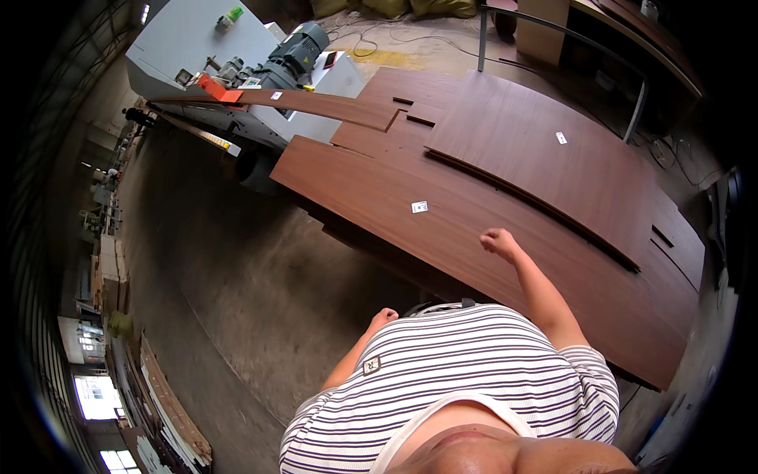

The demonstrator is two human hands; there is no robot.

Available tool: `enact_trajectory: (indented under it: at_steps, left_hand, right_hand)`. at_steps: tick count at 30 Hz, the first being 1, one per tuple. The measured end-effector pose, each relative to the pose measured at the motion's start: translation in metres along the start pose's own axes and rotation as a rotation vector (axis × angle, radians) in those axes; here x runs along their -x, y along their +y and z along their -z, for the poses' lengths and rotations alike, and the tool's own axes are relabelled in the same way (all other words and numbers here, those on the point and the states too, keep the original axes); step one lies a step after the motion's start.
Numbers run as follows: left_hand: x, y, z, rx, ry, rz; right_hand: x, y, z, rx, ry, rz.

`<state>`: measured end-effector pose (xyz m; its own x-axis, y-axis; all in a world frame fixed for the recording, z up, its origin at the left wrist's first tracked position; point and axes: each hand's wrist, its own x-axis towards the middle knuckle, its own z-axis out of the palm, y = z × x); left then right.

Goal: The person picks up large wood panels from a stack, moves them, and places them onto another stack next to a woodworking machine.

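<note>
Long brown wood-grain panel (450, 221) spread beneath loosely curled right hand (497, 241), contact unclear; left hand (384, 317) held apart near waist, grip untellable. Panel best handled two-handed, by edges.

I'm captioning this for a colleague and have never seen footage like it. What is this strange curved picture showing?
There's no robot here, just a person with two bare hands. The single picture comes from a wide fisheye camera worn on the head, looking down, so straight edges bend and the wearer's striped shirt fills the lower part.

The right hand is over a stack of brown wood-grain panels, some bearing small white labels. The left hand is beside the body. I see nothing held in either.

At upper left stands a pale machine with a grey motor; a long brown strip stretches between it and the panels.
</note>
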<state>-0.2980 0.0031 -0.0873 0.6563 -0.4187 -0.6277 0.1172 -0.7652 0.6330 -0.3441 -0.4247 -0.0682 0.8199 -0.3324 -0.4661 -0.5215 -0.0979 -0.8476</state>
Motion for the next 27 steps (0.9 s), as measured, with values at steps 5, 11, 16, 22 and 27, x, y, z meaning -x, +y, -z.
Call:
enact_trajectory:
  at_steps: [5, 11, 16, 22, 27]
  left_hand:
    - [-0.002, 0.004, 0.008, 0.079, 0.057, 0.040]
    - [0.014, -0.014, 0.017, 0.328, -0.043, 0.065]
    - [0.031, -0.004, 0.029, 0.295, -0.057, 0.136]
    - [0.016, -0.022, 0.021, 0.149, -0.015, 0.172]
    - [-0.015, -0.053, 0.004, 0.186, 0.024, 0.113]
  right_hand:
    - [-0.067, -0.089, -0.009, -0.440, 0.031, 0.188]
    - [-0.131, -0.164, -0.023, -0.746, 0.027, 0.171]
    - [-0.157, -0.181, -0.022, -0.897, 0.032, 0.083]
    - [-0.141, -0.139, 0.007, -0.808, 0.184, 0.077]
    - [-0.109, -0.114, 0.033, -0.832, 0.205, 0.111]
